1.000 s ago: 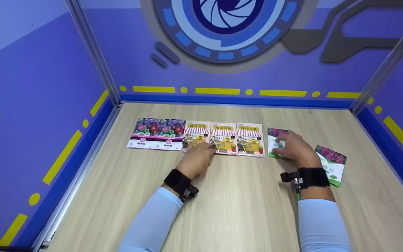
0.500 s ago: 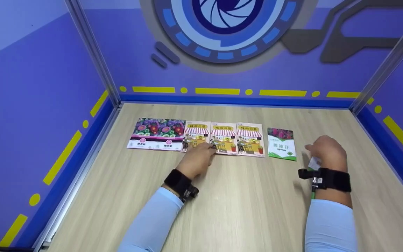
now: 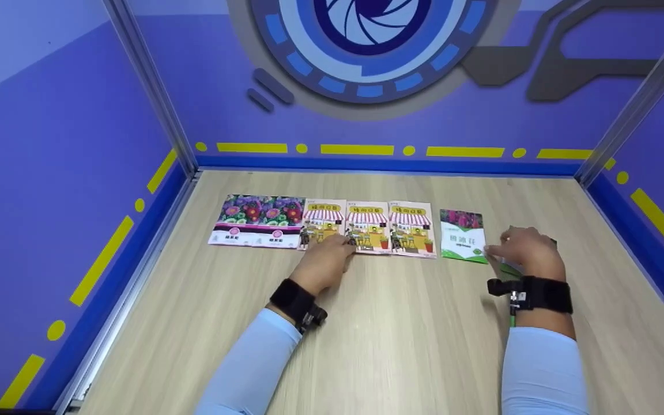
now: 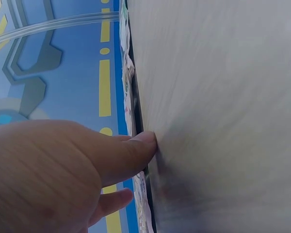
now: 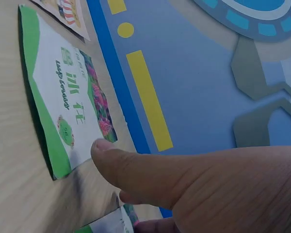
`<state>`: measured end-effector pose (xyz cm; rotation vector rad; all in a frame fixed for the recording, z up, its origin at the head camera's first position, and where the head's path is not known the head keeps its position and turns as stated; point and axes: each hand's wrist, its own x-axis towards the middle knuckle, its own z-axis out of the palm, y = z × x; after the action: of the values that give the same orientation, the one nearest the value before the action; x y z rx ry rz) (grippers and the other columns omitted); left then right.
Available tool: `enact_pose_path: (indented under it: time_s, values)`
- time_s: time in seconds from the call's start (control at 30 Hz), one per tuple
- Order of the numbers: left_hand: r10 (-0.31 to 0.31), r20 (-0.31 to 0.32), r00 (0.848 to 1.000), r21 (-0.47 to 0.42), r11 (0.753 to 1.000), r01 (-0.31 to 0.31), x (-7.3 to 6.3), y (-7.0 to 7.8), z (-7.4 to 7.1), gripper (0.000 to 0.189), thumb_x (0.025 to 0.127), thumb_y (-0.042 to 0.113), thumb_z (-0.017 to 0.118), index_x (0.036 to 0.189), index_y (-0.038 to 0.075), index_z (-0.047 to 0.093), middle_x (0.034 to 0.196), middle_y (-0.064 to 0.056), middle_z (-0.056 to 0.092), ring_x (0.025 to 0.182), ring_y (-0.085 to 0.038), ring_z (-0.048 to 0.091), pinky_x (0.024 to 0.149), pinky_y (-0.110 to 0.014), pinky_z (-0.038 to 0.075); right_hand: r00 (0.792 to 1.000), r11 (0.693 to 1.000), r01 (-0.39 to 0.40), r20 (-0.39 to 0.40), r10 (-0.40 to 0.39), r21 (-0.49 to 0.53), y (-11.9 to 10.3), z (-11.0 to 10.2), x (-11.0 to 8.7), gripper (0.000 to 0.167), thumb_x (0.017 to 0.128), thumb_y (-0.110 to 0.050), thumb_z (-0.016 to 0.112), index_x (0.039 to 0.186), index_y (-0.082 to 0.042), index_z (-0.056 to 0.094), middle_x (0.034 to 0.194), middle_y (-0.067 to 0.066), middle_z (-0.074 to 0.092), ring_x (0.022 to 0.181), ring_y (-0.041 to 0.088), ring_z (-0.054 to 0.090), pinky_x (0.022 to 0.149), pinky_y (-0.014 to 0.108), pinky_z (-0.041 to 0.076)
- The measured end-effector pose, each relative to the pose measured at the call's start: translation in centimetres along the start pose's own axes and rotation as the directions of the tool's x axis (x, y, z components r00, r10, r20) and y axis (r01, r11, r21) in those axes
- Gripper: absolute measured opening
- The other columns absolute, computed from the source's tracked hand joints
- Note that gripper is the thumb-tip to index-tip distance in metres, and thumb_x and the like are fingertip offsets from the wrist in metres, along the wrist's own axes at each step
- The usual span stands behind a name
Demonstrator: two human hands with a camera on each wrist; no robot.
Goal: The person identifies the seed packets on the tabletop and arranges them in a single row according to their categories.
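Note:
My left hand [image 3: 326, 262] rests at the lower edge of the leftmost shopfront-print packet [image 3: 323, 216], its thumb down at the tabletop in the left wrist view. Two matching packets, the middle one [image 3: 368, 227] and the right one [image 3: 411, 230], continue the row. A green-and-white flower packet [image 3: 461, 235] lies flat beyond a small gap. Over a second green-and-white packet [image 5: 106, 224] hovers or rests my right hand [image 3: 531, 253], hiding most of it; a finger touches its edge in the right wrist view. The right thumb extends toward the first green packet's corner.
Two purple flower packets [image 3: 234, 213] form the row's left end. Printed blue panels [image 3: 361, 129] enclose the wooden tabletop [image 3: 401, 334] at the back and sides. A metal post [image 3: 156, 86] stands at the back left corner.
My right hand has left the first green packet, moved right over the second one, then shifted slightly back left. That packet has turned under the hand. My left hand has stayed put.

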<state>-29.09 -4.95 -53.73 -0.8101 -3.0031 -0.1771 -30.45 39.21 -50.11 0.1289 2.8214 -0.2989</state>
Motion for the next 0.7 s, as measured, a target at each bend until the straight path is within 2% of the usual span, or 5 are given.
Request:
enact_pose_path:
  time_s: [0.07, 0.17, 0.33, 0.5, 0.7]
  values:
    - [0.0, -0.005, 1.0, 0.0, 1.0, 0.0, 0.0, 0.0, 0.0, 0.039, 0.093, 0.021, 0.065, 0.133, 0.023, 0.063, 0.141, -0.001, 0.057, 0.133, -0.022, 0.05, 0.106, -0.062, 0.042, 0.999, 1.0, 0.014, -0.036, -0.015, -0.014, -0.4, 0.4, 0.4, 0.086, 0.085, -0.065, 0.062, 0.138, 0.001, 0.052, 0.138, 0.037, 0.047, 0.121, 0.056, 0.048, 0.097, 0.07, 0.039]
    - [-0.001, -0.007, 1.0, 0.0, 1.0, 0.001, 0.0, 0.0, 0.0, 0.039, 0.093, 0.021, 0.065, 0.132, 0.022, 0.063, 0.141, -0.001, 0.057, 0.133, -0.022, 0.05, 0.106, -0.061, 0.042, 0.997, 0.999, 0.033, -0.076, -0.035, -0.018, -1.0, 0.9, 0.9, 0.087, 0.082, -0.065, 0.067, 0.14, -0.001, 0.052, 0.143, 0.035, 0.045, 0.128, 0.057, 0.041, 0.104, 0.073, 0.031]
    - [0.0, -0.006, 1.0, 0.001, 1.0, 0.0, -0.1, 0.1, 0.0, 0.039, 0.093, 0.021, 0.065, 0.132, 0.021, 0.064, 0.141, -0.002, 0.057, 0.133, -0.022, 0.05, 0.107, -0.06, 0.041, 0.995, 0.999, 0.026, -0.094, -0.023, 0.03, -1.4, 1.6, 1.7, 0.083, 0.082, -0.057, 0.072, 0.143, -0.005, 0.05, 0.146, 0.035, 0.04, 0.132, 0.058, 0.035, 0.106, 0.073, 0.03]
    - [-0.005, -0.009, 1.0, -0.009, 1.0, 0.005, -0.1, 0.1, 0.0, 0.039, 0.093, 0.02, 0.065, 0.132, 0.022, 0.064, 0.141, -0.001, 0.057, 0.133, -0.021, 0.05, 0.108, -0.063, 0.04, 0.997, 0.995, 0.032, -0.079, -0.024, 0.092, -1.8, 2.2, 2.4, 0.077, 0.086, -0.053, 0.07, 0.148, -0.015, 0.045, 0.152, 0.035, 0.03, 0.136, 0.058, 0.027, 0.106, 0.074, 0.031]
    - [-0.013, -0.02, 1.0, -0.014, 1.0, 0.013, -0.1, 0.1, 0.0, 0.037, 0.094, 0.022, 0.064, 0.131, 0.022, 0.065, 0.14, 0.0, 0.058, 0.131, -0.02, 0.052, 0.107, -0.064, 0.04, 0.996, 0.99, 0.071, -0.071, -0.063, 0.119, -2.4, 2.3, 2.8, 0.068, 0.088, -0.047, 0.07, 0.145, -0.016, 0.051, 0.151, 0.036, 0.031, 0.137, 0.053, 0.032, 0.109, 0.07, 0.032]
